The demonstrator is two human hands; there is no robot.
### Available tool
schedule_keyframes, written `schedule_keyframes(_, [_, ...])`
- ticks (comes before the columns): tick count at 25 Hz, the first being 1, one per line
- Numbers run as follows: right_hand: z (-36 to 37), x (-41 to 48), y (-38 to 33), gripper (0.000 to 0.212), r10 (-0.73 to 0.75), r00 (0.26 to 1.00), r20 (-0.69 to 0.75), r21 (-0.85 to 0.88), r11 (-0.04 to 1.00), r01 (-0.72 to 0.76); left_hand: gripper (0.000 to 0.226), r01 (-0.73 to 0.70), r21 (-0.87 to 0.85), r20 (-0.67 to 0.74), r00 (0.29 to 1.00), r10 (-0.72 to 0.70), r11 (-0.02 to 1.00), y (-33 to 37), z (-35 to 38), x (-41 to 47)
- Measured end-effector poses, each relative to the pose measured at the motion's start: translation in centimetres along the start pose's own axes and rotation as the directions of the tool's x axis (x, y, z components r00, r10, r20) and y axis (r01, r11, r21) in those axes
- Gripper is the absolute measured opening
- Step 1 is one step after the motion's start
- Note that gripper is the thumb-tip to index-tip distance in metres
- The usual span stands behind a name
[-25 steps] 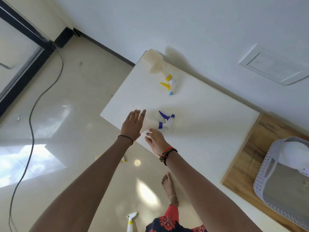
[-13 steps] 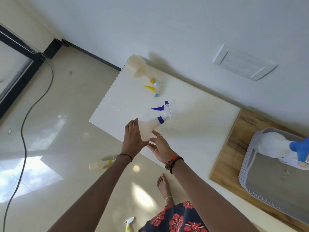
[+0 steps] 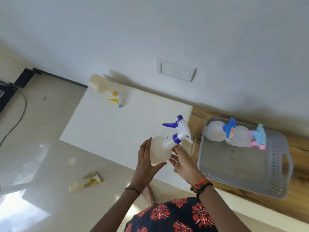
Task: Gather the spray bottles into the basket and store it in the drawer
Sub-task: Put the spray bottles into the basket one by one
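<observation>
Head view. I log a blue-trigger spray bottle (image 3: 164, 148), lifted off the white counter (image 3: 107, 128) since a second ago and carried right toward the grey basket (image 3: 274, 166). My left hand (image 3: 147, 163) and right hand (image 3: 182, 162) each hold a cupped grip on its body. The basket, now fully in view on the wooden counter (image 3: 299, 148), holds two bottles (image 3: 234, 134). A yellow-trigger bottle (image 3: 105, 88) stays on the white counter; another bottle (image 3: 83, 183) lies on the floor (image 3: 33, 131).
</observation>
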State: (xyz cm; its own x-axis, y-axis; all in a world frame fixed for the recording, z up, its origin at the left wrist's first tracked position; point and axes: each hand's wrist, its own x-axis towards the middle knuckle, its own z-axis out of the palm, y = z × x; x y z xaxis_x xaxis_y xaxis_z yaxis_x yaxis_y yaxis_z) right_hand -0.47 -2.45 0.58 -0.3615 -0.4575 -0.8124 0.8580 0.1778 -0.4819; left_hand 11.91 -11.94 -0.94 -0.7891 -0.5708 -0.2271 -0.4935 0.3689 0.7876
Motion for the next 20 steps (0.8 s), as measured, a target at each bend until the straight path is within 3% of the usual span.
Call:
schedule_keyframes(6, [-11.3, -5.0, -3.0, 0.018, -0.103, 0.992, -0.073, -0.059, 0.993, 0.099, 0.101, -0.029, -0.084, 0.208, 0.977, 0.046, 0.996, 6.4, 6.9, -1.4])
schedule_keyframes(12, [-21.2, -8.9, -4.7, 0.026, -0.215, 0.974, -0.066, -0.136, 0.969, 0.205, 0.097, -0.155, 0.02, 0.364, 0.921, 0.137, 0.988, 11.9, 14.3, -1.2])
schedule_keyframes(16, [-27.0, -9.3, -6.1, 0.023, -0.245, 0.968, -0.062, -0.175, 0.957, 0.231, 0.092, -0.223, 0.054, 0.372, 0.909, 0.188, 0.973, 14.6, 20.1, -1.0])
schedule_keyframes(20, [-31.3, -8.1, -7.4, 0.024, -0.28, 0.95, -0.141, -0.212, 0.946, 0.247, 0.098, -0.177, 0.085, 0.318, 0.937, 0.142, 0.981, 17.0, 26.7, -1.3])
